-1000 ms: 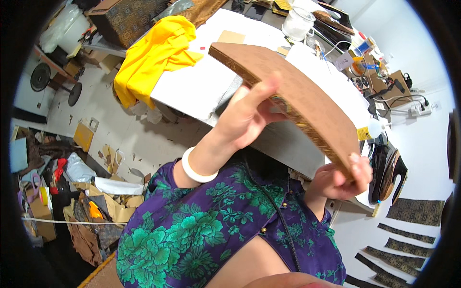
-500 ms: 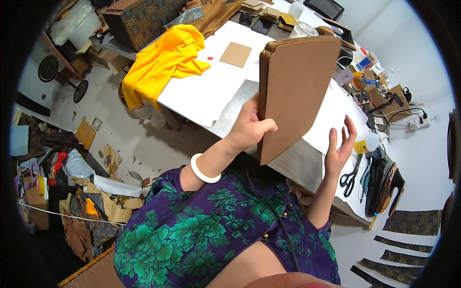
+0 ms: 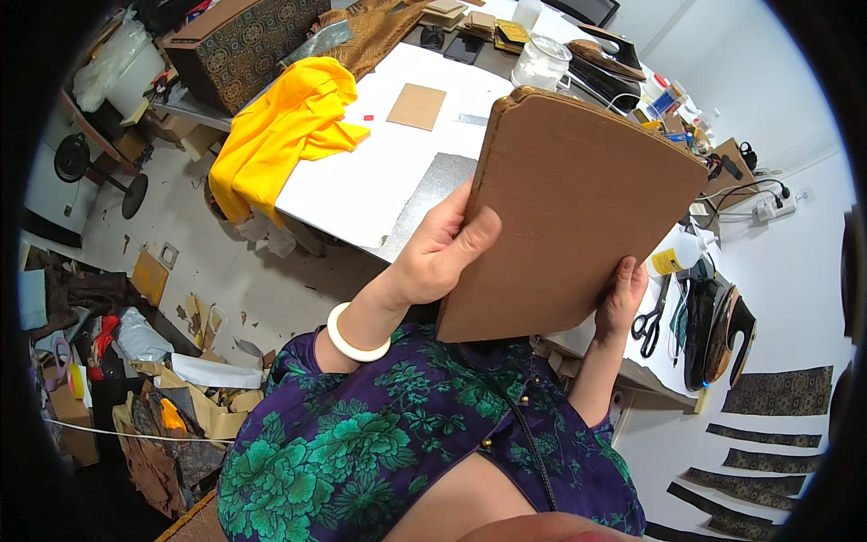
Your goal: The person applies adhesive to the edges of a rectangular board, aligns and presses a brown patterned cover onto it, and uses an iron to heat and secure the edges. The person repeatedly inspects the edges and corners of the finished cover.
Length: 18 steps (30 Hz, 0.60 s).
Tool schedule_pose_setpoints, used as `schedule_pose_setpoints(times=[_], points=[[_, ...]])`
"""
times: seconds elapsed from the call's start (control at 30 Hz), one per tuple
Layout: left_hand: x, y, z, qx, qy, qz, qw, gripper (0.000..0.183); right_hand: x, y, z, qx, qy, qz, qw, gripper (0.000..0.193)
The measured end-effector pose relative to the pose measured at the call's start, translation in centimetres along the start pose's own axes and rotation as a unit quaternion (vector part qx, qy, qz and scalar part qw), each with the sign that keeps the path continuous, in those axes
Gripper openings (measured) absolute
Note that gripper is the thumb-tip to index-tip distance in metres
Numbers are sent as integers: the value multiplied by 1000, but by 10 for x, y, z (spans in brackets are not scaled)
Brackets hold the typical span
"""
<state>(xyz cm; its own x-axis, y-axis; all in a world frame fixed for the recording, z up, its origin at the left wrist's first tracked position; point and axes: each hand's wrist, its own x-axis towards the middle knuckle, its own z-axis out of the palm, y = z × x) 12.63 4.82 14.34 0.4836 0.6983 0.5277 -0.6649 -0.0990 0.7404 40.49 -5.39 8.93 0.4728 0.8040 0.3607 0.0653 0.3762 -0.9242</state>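
Between my hands is a flat brown board [image 3: 569,217] with shaped corners and a gold-tinted edge along its top and left side. My left hand [image 3: 444,248] grips its left edge, thumb lying on the brown face and fingers hidden behind. At the lower right edge my right hand [image 3: 623,294] holds it too, thumb in front. The board is raised and tilted above the near side of the white worktable [image 3: 361,194], its broad brown face toward me. Whatever is on its far face is hidden.
Yellow cloth [image 3: 287,135] hangs over the table's left edge, near a small square brown board [image 3: 416,107]. On the right are black scissors [image 3: 650,327], a bottle with a yellow label [image 3: 679,257] and irons [image 3: 727,348]. Scraps [image 3: 172,397] heap at lower left.
My right hand, free and spread before, has taken hold of the board's right edge. The board has turned to show more of its broad face and come slightly lower.
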Motion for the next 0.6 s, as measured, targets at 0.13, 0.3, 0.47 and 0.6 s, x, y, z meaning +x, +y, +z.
schedule_pose_setpoints(times=[0.13,0.3,0.47,0.6], points=[[1,0,1,105,50,-3,993,53,-7,-6,10,-9,14,-13,1000,47],[1,-4,-2,69,71,-6,995,52,-11,-13,17,-12,-2,-2,1000,45],[5,7,-9,130,84,8,988,50,-16,-10,22,29,10,16,999,42],[24,30,-8,184,101,125,970,45,-24,-4,17,-8,-9,22,1000,49]])
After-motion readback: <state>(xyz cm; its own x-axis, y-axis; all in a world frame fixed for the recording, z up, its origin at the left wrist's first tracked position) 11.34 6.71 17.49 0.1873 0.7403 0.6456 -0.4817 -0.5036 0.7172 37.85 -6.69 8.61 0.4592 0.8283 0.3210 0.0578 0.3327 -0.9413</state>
